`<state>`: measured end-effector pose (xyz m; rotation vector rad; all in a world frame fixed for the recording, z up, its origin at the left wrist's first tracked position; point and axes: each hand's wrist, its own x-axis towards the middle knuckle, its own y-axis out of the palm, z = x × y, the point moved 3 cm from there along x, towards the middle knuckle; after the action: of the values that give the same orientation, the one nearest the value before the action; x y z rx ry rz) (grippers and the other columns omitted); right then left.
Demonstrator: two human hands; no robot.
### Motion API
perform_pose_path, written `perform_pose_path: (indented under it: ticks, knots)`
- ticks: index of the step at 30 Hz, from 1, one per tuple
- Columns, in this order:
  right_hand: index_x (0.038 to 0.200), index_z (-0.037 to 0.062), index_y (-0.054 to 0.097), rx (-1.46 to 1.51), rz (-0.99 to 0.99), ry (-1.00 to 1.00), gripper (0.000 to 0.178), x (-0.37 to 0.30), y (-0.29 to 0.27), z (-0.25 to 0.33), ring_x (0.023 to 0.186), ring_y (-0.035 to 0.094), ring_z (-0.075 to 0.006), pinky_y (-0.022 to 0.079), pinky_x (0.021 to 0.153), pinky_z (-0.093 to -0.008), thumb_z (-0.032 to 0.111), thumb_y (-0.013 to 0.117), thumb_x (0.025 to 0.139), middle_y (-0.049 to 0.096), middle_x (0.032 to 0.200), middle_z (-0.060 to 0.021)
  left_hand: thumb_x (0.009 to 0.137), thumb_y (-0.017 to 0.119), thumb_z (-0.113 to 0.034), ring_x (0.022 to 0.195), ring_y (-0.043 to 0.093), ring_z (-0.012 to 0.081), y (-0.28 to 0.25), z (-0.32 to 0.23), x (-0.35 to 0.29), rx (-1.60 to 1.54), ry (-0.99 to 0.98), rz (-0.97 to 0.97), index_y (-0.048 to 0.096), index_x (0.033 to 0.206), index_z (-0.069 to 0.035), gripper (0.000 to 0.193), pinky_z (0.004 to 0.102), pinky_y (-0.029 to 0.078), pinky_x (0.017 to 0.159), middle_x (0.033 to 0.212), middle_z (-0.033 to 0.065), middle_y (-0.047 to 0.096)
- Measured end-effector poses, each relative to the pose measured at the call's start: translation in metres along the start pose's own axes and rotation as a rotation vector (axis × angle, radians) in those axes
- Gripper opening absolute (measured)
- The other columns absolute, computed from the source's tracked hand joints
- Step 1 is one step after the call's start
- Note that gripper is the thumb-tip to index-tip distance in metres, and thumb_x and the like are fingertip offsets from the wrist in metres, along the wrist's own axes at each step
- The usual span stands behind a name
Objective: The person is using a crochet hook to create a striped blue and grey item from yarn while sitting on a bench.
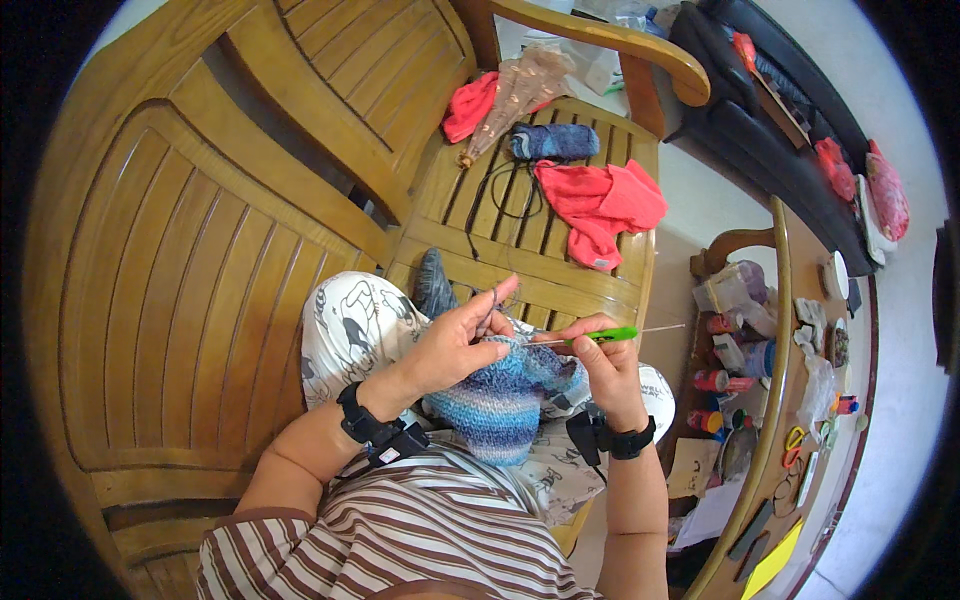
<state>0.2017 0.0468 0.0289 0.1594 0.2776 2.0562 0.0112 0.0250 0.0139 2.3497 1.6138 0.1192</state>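
Head view: a soft, knobbly, blue-banded knitted piece (492, 420) lies in the lap, above trousers (345, 325) printed with drawings and dark lettering. Bent inward, the left hand (455, 345) pinches its upper edge, while the right hand (608, 365) grips a green-handled metal rod (622, 333); slatted wooden bench (165, 300) surrounds them.

Soft knitted piece in blue, white and purple stripes (490, 415): draped over the lap (565, 485), upper edge bunched. Slim metal hook with bright green handle (614, 334): near-horizontal, left end at that edge.
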Motion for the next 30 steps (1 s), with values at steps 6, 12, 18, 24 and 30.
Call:
perform_pose_path:
  ticks: [6, 12, 18, 24, 30]
  knots:
    - [0.095, 0.0016, 0.056, -0.589, -0.021, -0.201, 0.012, -0.007, 0.021, 0.014, 0.084, 0.061, -0.0210, 0.049, 0.073, -0.0298, 0.002, 0.052, 0.083, 0.063, 0.093, -0.0113, 0.079, 0.054, 0.002, 0.085, 0.046, 0.0063, -0.003, 0.003, -0.002, 0.107, 0.054, -0.078, 0.017, 0.140, -0.001, 0.071, 0.0201, 0.037, 0.081, 0.089, 0.0017, 0.049]
    - [0.097, 0.0040, 0.057, -1.129, 0.058, -0.710, 0.035, -0.007, 0.042, -0.001, 0.084, 0.059, -0.0267, 0.051, 0.068, -0.0342, -0.004, 0.061, 0.063, 0.059, 0.097, -0.0121, 0.079, 0.055, 0.003, 0.085, 0.047, 0.0067, -0.002, 0.021, 0.003, -0.303, -0.059, -0.057, 0.015, 0.140, -0.002, 0.073, 0.0192, 0.038, 0.080, 0.091, 0.0019, 0.051]
    - [0.095, 0.0082, 0.061, -0.858, -0.058, -0.722, 0.028, -0.007, 0.031, -0.005, 0.091, 0.058, -0.0291, 0.048, 0.076, -0.0344, -0.004, 0.064, 0.070, 0.058, 0.098, -0.0130, 0.080, 0.056, 0.002, 0.084, 0.048, 0.0071, 0.000, 0.018, 0.007, -0.483, -0.144, 0.039, 0.014, 0.140, -0.003, 0.074, 0.0193, 0.038, 0.079, 0.092, 0.0020, 0.052]
    - [0.090, 0.0032, 0.060, -0.513, -0.099, -0.490, 0.011, -0.011, 0.020, 0.004, 0.094, 0.057, -0.0274, 0.046, 0.080, -0.0351, 0.000, 0.059, 0.079, 0.059, 0.093, -0.0132, 0.080, 0.056, 0.001, 0.081, 0.045, 0.0046, -0.005, 0.011, 0.003, -0.213, -0.107, 0.056, 0.014, 0.141, -0.005, 0.074, 0.0187, 0.038, 0.074, 0.089, 0.0002, 0.050]
    - [0.089, -0.0004, 0.058, 0.027, -0.229, 0.047, 0.020, -0.007, 0.005, -0.007, 0.089, 0.058, -0.0225, 0.045, 0.079, -0.0324, 0.018, 0.053, 0.088, 0.061, 0.090, -0.0130, 0.080, 0.054, -0.001, 0.076, 0.043, 0.0041, -0.004, 0.003, 0.000, 0.121, -0.025, 0.087, 0.026, 0.139, -0.011, 0.066, 0.0187, 0.038, 0.071, 0.085, -0.0019, 0.048]
